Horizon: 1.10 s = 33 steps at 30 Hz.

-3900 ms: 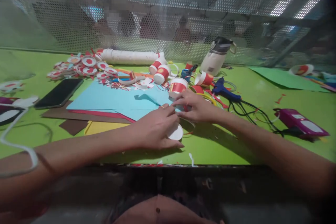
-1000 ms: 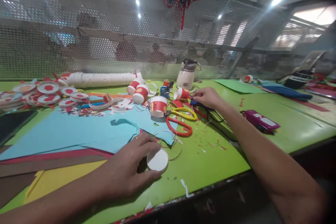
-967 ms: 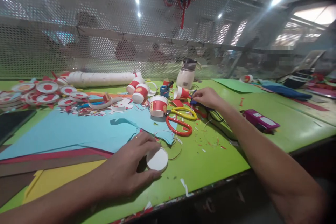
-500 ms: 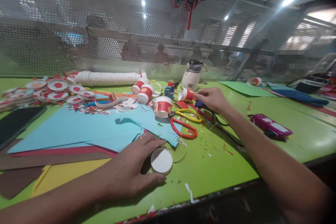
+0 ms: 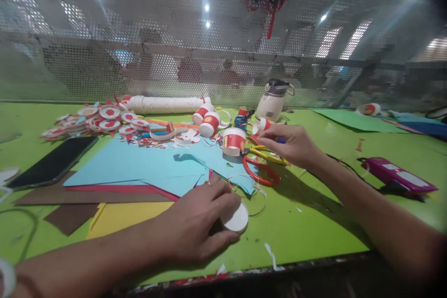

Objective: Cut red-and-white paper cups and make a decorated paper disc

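Hands: two, both the person's own. Left hand (image 5: pixel 199 223) lies on the green table (image 5: pixel 314 223) near its front edge, fingers curled round a white disc (image 5: pixel 236 218); thumb below the disc, fingers above it, disc standing on the table surface at the fingertips. Right hand (image 5: pixel 293 144) is stretched farther out, loosely closed over a small blue object (image 5: pixel 281 140) that shows only at its far side; whether the fingers actually clamp it cannot be told.

Scissors: two pairs, red (image 5: pixel 261 172) and yellow (image 5: pixel 267 154), lying touching just below the right hand. The yellow pair runs partly under the hand.

Cups: one upright red-and-white cup (image 5: pixel 233 141) just left of the right hand; two more (image 5: pixel 206 120) lying on their sides behind it; another (image 5: pixel 261 125) tipped beside the flask (image 5: pixel 273 100).

Paper: one blue sheet (image 5: pixel 139 167) over red, brown and yellow sheets, just above the left hand. Cut discs (image 5: pixel 104 116): a heap, too many to count. One phone (image 5: pixel 54 163) at far left; one purple case (image 5: pixel 398 176) at right, well apart from both hands.
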### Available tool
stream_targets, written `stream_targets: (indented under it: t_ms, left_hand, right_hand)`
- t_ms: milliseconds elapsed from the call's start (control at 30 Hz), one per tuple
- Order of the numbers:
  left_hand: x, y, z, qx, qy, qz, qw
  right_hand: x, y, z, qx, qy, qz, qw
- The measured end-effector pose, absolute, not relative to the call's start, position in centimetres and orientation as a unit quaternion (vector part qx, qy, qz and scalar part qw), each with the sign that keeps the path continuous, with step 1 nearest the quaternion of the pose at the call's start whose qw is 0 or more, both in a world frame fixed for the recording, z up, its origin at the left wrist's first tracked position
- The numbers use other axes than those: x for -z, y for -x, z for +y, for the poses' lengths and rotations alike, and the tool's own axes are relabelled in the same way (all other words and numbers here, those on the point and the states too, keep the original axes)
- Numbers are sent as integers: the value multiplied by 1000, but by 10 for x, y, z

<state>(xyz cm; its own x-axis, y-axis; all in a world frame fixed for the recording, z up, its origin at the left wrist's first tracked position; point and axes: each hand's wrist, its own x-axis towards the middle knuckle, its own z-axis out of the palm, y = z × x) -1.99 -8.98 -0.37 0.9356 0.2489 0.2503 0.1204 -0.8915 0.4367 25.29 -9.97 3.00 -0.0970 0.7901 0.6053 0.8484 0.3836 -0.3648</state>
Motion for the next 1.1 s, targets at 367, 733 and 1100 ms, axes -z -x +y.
stream_targets:
  t_ms: [367, 733, 1100]
  left_hand:
    - [-12, 33, -13, -310, -907, 276, 65]
    - [-2, 59, 52, -131, -874, 464, 63]
    - [-1, 64, 61, -111, -896, 421, 86]
  right_hand:
    - [-27, -229, -108, 5, 503, -832, 236]
    - [-32, -241, -106, -46, 558, -804, 200]
    - [-39, -263, -100, 18, 597, -756, 268]
